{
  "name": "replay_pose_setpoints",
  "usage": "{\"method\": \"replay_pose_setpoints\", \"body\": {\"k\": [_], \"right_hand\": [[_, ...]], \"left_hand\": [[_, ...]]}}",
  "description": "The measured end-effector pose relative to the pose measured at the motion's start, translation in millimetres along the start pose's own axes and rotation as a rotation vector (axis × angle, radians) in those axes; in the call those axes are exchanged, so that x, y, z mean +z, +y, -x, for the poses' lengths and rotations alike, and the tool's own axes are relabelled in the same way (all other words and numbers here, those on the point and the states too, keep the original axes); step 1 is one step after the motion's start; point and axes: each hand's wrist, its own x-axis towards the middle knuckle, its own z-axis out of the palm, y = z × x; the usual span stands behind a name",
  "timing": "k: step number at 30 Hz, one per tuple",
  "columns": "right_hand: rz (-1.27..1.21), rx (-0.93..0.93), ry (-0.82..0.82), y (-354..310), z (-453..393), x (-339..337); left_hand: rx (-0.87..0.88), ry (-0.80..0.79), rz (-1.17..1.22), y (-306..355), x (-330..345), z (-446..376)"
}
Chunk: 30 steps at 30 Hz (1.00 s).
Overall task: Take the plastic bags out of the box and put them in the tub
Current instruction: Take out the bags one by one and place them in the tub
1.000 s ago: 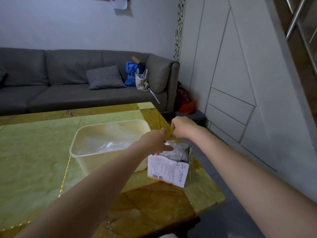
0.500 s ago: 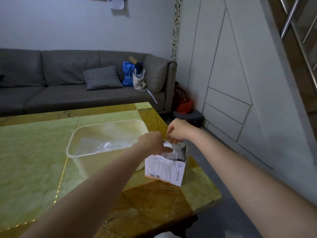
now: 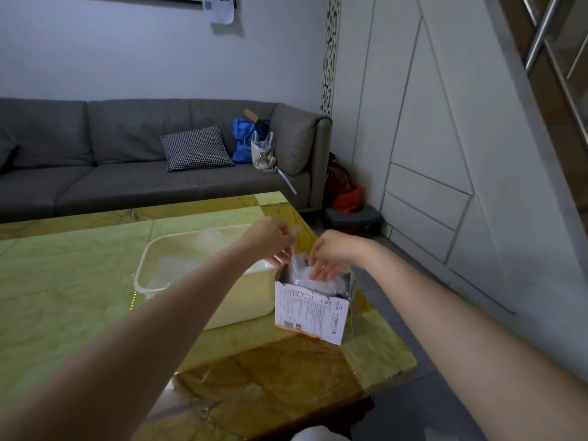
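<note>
The left hand (image 3: pixel 270 240) hangs over the near right corner of the tub (image 3: pixel 178 249), its fingers curled and pinching the top of a thin clear plastic bag (image 3: pixel 295 249) that stretches down into the open box (image 3: pixel 313 308); the right hand (image 3: pixel 331 256) reaches into the mouth of the box from the right, its fingers bent downward onto the crumpled clear bags (image 3: pixel 318 283) inside (whether they actually grip the plastic, I cannot tell); the box stands on the yellow-green marble table (image 3: pixel 63 281) just beside the tub's right end, its printed white face toward the camera; the pale translucent tub sits to its left, with clear plastic already lying inside; a grey sofa (image 3: pixel 111 160) with a checked cushion (image 3: pixel 197 148) stands beyond the table.
</note>
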Motion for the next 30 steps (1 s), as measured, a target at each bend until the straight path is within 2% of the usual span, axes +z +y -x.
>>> {"method": "replay_pose_setpoints", "body": {"k": [4,7,9,11,14,15,18,20,21,23,27,29,30], "right_hand": [[0.115,0.053,-0.171,8.1,-4.0,7.7],[0.186,0.050,-0.178,9.1,-3.6,12.1],[0.100,0.048,-0.152,11.4,-4.5,9.5],[-0.021,0.030,-0.046,11.4,-5.7,1.0],[-0.422,-0.139,0.192,-3.3,5.5,-17.8],[-0.547,-0.212,0.204,-9.4,10.2,-23.7],[-0.741,-0.333,0.022,-24.2,22.7,-34.3],[-0.618,-0.366,-0.030,-33.3,27.0,-32.2],[-0.468,-0.378,0.009,-38.1,27.3,-28.3],[-0.279,-0.422,0.222,-48.1,22.9,-19.5],[-0.468,-0.405,0.642,-67.0,9.0,-14.9],[-0.364,-0.417,0.805,-75.2,6.1,-14.1],[-0.238,-0.441,0.875,-79.6,4.8,-13.4]], "left_hand": [[0.021,0.011,0.209,9.9,-9.5,2.8],[0.074,0.068,0.376,25.3,-19.9,4.2],[0.098,0.126,0.458,35.0,-27.4,5.1],[0.106,0.198,0.471,38.8,-34.4,4.8],[0.055,0.314,0.594,36.1,-44.5,2.3],[0.021,0.344,0.655,34.1,-47.7,1.7],[-0.069,0.394,0.874,30.0,-57.9,3.3],[-0.115,0.404,1.019,29.6,-63.2,6.1],[-0.136,0.413,1.076,29.6,-64.9,6.7],[-0.164,0.457,1.163,27.6,-70.8,7.0],[-0.202,0.511,1.145,13.9,-84.9,10.7],[-0.235,0.508,1.046,1.4,-88.6,12.7],[-0.222,0.523,0.991,-4.5,-90.8,13.1]]}}
